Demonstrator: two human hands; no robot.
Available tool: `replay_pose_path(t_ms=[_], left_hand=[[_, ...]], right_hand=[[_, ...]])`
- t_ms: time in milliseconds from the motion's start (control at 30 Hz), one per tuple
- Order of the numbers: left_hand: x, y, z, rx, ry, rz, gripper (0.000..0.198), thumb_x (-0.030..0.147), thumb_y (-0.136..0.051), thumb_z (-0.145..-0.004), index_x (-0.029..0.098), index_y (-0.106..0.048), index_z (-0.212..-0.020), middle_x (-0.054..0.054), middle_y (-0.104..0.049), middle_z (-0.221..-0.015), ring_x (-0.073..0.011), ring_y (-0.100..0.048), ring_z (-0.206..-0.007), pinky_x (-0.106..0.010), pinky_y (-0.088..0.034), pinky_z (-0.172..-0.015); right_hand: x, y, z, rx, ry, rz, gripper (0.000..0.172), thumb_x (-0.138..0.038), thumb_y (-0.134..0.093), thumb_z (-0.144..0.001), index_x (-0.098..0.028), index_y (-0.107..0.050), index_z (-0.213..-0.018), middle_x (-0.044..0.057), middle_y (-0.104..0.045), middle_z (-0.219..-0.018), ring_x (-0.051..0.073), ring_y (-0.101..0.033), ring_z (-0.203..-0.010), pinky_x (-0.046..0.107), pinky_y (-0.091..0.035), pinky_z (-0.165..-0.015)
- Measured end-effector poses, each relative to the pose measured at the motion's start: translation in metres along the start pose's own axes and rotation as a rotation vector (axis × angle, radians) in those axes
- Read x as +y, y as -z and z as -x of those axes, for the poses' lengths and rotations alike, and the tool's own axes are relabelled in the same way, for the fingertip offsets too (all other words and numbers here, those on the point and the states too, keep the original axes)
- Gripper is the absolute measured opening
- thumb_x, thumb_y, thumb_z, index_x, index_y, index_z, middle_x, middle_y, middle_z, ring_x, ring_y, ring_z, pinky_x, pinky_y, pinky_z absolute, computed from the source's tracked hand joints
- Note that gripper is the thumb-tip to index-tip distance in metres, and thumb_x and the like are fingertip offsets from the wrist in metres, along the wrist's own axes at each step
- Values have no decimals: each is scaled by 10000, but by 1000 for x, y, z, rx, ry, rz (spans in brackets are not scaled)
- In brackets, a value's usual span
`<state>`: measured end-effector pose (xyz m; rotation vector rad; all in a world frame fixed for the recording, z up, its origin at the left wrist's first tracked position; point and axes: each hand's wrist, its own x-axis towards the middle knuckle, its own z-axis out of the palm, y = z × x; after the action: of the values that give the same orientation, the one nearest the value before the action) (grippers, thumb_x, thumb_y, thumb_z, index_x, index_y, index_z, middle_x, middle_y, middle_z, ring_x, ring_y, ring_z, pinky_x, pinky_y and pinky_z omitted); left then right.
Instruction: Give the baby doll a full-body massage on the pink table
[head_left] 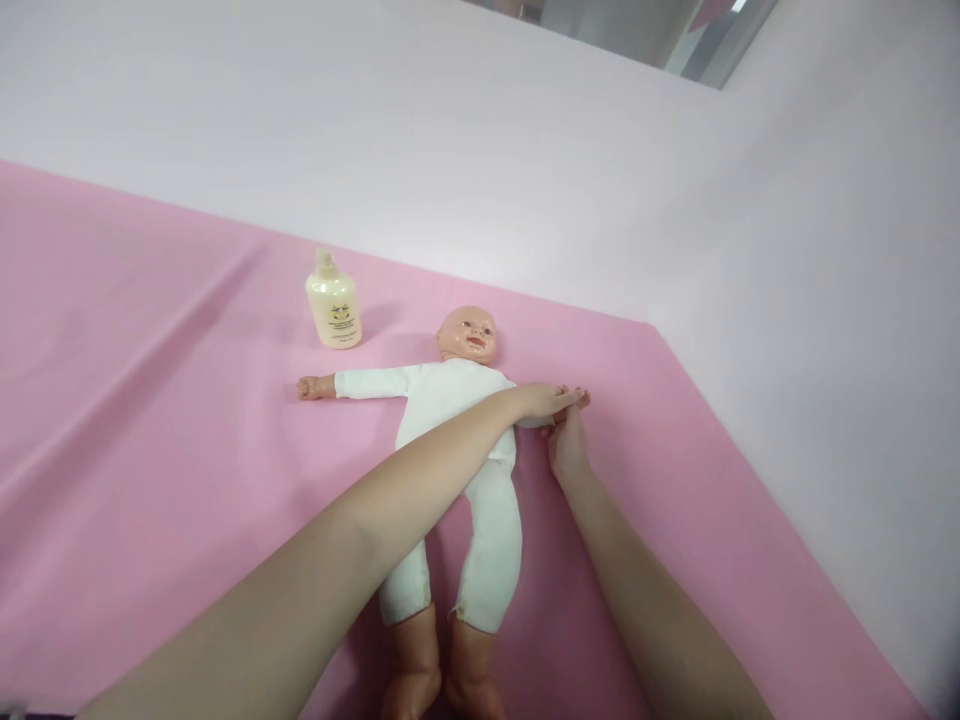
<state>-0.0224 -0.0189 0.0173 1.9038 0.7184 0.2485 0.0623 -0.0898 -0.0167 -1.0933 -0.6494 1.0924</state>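
A baby doll (pixel 450 400) with a white cloth body lies on its back, its head towards the wall. My left hand (pixel 541 400) reaches across its body, fingers closed over the doll's arm on the right side. From below, my right hand (pixel 568 448) grips the same arm near the doll's hand (pixel 584 399), whose tip shows past my fingers. My two hands touch or nearly touch there, and they hide most of the doll's forearm. The doll's other arm (pixel 375 382) stretches out to the left. My left forearm covers part of its belly and one leg.
A cream-coloured pump bottle (pixel 334 308) stands upright beyond the doll's outstretched left-side arm. Under everything is a pink cover (pixel 187 450) with a long crease at left. White walls (pixel 337 130) border it behind and at right, with a window (pixel 637 35) above.
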Motion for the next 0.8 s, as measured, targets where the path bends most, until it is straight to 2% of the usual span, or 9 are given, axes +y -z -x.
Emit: replay_pose_path(t_ms=[300,667,800], left_hand=[[0,1,1,-17,2,19,781,807,-221,-913,164,-662,-957,-93,-704,-849,-206,-653,-673,-328,-505,-721],[1,2,3,-9,18,0,801,810,-239,-910,169,-688,-1084,-97,-737,-914,-230,-684,-770,-345,-498,-801],[0,2,2,-4,8,21,787,814,-253,-905,167,-672,-1063,-95,-723,-921,-218,-673,-742,-329,-499,-749]], right_hand=[[2,1,-3,3,6,39,380,-591,-608,-836,-253,-590,-1009,-7,-577,-803,95,-431,-599,236,-287,-498],[-1,0,1,-20,9,27,357,-567,-623,-847,-245,-584,-994,-2,-577,-788,96,-443,-610,236,-283,-506],[0,0,0,-11,12,43,398,-598,-638,-823,-250,-602,-1012,-2,-592,-811,97,-445,-613,228,-298,-494]])
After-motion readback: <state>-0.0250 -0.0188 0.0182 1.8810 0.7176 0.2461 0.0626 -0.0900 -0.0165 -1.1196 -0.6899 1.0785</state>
